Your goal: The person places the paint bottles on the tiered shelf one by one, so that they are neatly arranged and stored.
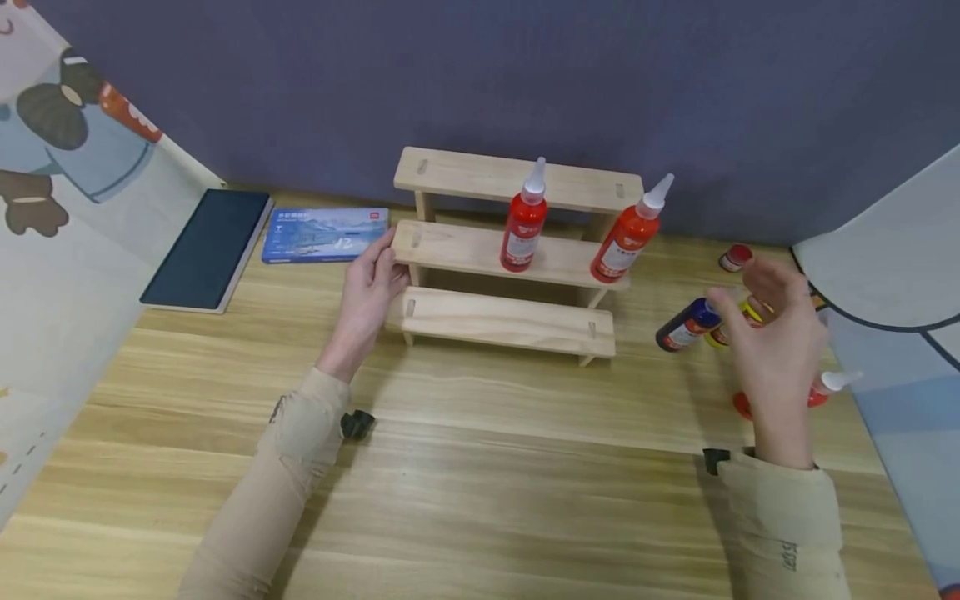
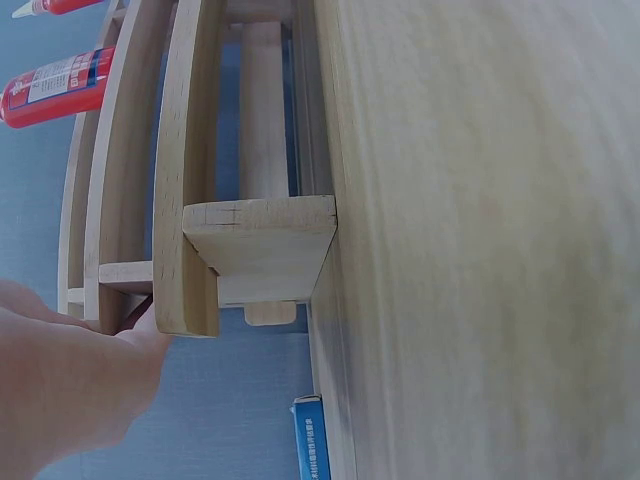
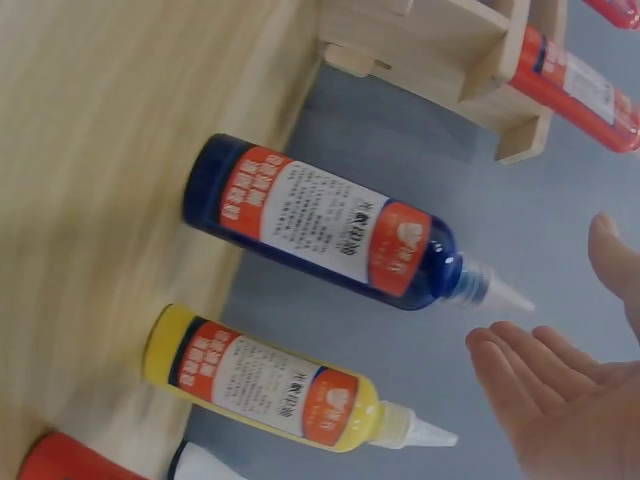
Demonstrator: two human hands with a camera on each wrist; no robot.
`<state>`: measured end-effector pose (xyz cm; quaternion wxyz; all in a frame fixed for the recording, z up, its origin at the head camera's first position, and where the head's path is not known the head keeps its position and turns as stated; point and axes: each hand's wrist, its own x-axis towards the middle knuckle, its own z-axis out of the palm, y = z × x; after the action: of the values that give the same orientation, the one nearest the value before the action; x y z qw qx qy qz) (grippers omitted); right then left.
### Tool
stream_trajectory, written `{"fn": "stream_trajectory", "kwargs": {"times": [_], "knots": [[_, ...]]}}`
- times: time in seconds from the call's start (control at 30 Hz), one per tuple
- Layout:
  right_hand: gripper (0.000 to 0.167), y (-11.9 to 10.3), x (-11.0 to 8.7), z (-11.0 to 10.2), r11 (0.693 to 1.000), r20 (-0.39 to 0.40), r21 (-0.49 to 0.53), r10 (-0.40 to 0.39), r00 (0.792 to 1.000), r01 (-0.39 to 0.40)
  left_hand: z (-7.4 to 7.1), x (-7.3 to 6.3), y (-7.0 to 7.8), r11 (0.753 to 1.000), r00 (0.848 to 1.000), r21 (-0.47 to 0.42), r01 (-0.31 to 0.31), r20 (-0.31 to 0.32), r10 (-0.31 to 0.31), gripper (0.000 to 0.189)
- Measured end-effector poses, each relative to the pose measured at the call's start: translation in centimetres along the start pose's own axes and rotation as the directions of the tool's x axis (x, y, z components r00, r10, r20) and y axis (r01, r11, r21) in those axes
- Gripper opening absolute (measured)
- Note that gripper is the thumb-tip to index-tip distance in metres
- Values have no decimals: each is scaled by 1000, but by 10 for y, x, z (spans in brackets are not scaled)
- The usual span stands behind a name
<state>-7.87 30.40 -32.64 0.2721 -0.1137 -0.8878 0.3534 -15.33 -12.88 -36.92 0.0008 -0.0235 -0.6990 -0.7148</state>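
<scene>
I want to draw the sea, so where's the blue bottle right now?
In the head view, the blue bottle stands on the table towards the right, between the wooden rack and the yellow bottle, close to the right hand.

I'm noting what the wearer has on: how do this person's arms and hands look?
Left hand and right hand are ungloved. The left sleeve and right sleeve are long and beige, each with a small dark marking; a black piece shows beside each cuff.
</scene>
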Motion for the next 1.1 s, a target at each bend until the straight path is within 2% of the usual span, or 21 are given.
{"fn": "stream_trajectory", "kwargs": {"times": [0.13,0.37,0.5,0.77,0.93,1.1], "knots": [[62,7,0,2,1000,22,-30,-4,1000,5,0,1,0,1000,1000,-6,-2,1,2,51],[63,14,1,6,994,132,-32,105,986,-102,1,2,0,1000,1000,-17,6,-6,-6,51],[64,17,0,6,993,173,-74,98,980,-87,1,2,0,1000,1000,-29,4,-6,-4,51],[61,21,-1,9,996,253,-81,68,965,-50,0,0,1,1000,1000,-20,1,-8,-2,51],[60,24,0,11,992,320,-123,61,946,-22,0,-1,1,1000,1000,-13,-3,-8,3,51],[57,25,1,11,993,362,-114,63,930,-23,-1,-1,1,1000,1000,-5,-2,0,2,51]]}}
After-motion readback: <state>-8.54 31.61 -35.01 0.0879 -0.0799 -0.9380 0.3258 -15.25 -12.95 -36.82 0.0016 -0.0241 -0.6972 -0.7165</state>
